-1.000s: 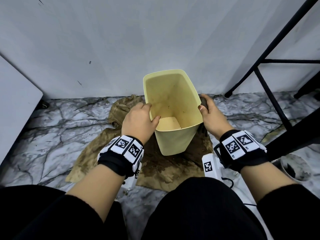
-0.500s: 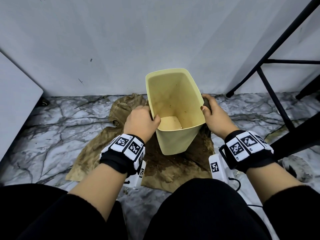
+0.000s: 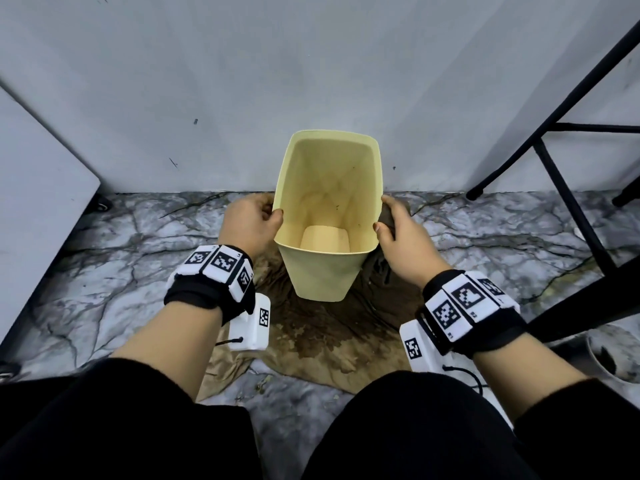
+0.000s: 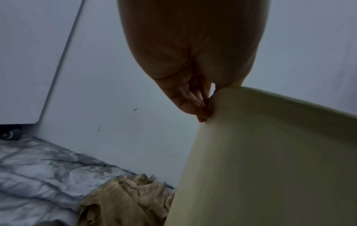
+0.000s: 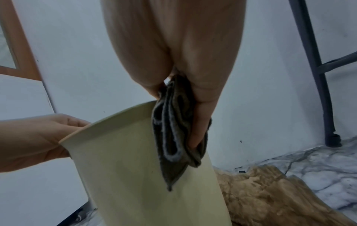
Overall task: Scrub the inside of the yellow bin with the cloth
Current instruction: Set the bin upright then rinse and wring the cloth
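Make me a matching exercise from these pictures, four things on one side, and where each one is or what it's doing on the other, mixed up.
1. left hand
2. dark cloth
3. tan sheet
4. yellow bin

A. spread on the marble floor
B. grips the bin's left rim
C. stands on the sheet, open end up
D. bunched in the right hand, against the bin's outer wall

Pairs: 1-B, 2-D, 3-A, 4-C

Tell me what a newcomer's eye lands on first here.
The yellow bin stands out, open and tilted toward the camera, on a stained brown cloth sheet spread over the marble floor. The left hand grips its left rim; the right hand holds a dark cloth against the bin's right outer wall.
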A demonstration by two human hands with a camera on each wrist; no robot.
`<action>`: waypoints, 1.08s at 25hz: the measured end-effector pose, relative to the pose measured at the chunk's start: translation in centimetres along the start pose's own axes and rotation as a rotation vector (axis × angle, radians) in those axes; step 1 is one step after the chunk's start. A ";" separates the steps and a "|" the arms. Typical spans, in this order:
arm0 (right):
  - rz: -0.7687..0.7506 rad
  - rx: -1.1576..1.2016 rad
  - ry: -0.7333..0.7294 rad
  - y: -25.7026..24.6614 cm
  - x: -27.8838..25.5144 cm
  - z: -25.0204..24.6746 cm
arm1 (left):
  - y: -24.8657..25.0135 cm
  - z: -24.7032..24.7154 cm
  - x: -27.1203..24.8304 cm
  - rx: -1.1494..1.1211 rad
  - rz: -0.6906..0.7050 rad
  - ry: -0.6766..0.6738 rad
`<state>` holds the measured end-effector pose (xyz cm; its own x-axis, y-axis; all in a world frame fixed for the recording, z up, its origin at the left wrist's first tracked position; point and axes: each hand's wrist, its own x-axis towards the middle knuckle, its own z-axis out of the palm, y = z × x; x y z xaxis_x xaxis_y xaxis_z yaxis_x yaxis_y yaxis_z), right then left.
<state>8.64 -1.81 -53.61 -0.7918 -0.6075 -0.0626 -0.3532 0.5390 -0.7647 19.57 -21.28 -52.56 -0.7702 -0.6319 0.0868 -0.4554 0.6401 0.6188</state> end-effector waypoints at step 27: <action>-0.077 0.594 -0.042 -9.1 2.9 -3.2 | 7.9 -2.9 0.7 -0.490 0.058 -0.067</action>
<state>7.91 -6.63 -44.77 -0.7501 -0.6613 -0.0089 -0.0602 0.0817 -0.9948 16.78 -17.96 -45.36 -0.8225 -0.5614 0.0911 -0.1603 0.3825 0.9099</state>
